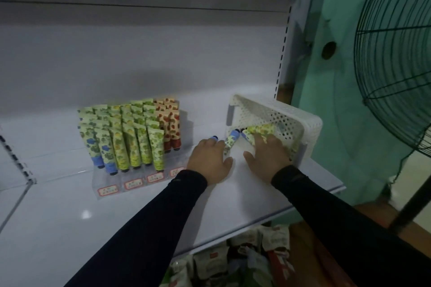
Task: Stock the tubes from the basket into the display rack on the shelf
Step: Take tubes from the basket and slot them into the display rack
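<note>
A clear stepped display rack (pixel 109 190) stands on the white shelf, filled with rows of green, blue and red patterned tubes (pixel 130 133). To its right a white perforated basket (pixel 300 123) lies tipped on its side, its mouth facing me. My left hand (pixel 210 161) holds tubes at the basket's mouth; a blue cap (pixel 214 138) sticks out past its fingers and a blue-patterned tube (pixel 231 141) lies along its right side. My right hand (pixel 268 156) reaches into the basket and grips green tubes (pixel 260 131). Both arms wear dark sleeves.
The white shelf (pixel 81 223) has a clear divider (pixel 16 198) at the left. A green standing fan (pixel 394 72) stands close on the right, beside the shelf end. Packaged goods (pixel 233 261) fill the level below the shelf's front edge.
</note>
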A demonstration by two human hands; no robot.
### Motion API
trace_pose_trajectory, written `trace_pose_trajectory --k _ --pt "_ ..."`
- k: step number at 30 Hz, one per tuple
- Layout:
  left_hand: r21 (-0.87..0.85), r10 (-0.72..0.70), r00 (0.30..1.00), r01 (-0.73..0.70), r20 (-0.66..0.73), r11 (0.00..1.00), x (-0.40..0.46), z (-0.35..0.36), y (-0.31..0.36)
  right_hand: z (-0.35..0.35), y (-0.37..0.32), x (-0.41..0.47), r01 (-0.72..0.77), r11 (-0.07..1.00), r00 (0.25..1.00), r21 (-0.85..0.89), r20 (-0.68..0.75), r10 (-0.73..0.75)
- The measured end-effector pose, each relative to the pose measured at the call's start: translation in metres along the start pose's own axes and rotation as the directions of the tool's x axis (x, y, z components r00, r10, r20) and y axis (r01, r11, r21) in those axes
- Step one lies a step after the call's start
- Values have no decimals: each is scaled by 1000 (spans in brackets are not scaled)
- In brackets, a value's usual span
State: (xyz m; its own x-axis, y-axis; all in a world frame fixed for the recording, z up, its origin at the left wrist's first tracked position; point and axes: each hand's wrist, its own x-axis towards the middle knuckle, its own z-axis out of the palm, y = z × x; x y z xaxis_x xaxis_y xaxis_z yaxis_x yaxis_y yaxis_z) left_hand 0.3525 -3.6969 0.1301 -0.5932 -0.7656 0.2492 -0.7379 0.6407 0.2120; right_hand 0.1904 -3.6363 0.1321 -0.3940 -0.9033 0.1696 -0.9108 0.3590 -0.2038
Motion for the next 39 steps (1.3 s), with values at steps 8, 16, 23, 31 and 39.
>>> trace_pose_trajectory --k 8,16,23,31,39 --pt "81 -167 981 160 102 984 53 25 -2 7 -1 16 -63 997 994 -50 91 68" --pt "30 -266 963 264 48 964 62 37 4 13 8 22 133 972 988 196 56 -146" --pt "42 -324 937 321 129 946 56 19 12 7 6 14 210 941 977 264 -24 -211" --pt "-81 -279 946 295 168 952 31 4 20 2 0 3 204 912 979 355 -78 -189" --pt "-741 -206 919 392 335 546 -2 -17 7 -11 -14 -8 32 726 999 687 -11 -34"
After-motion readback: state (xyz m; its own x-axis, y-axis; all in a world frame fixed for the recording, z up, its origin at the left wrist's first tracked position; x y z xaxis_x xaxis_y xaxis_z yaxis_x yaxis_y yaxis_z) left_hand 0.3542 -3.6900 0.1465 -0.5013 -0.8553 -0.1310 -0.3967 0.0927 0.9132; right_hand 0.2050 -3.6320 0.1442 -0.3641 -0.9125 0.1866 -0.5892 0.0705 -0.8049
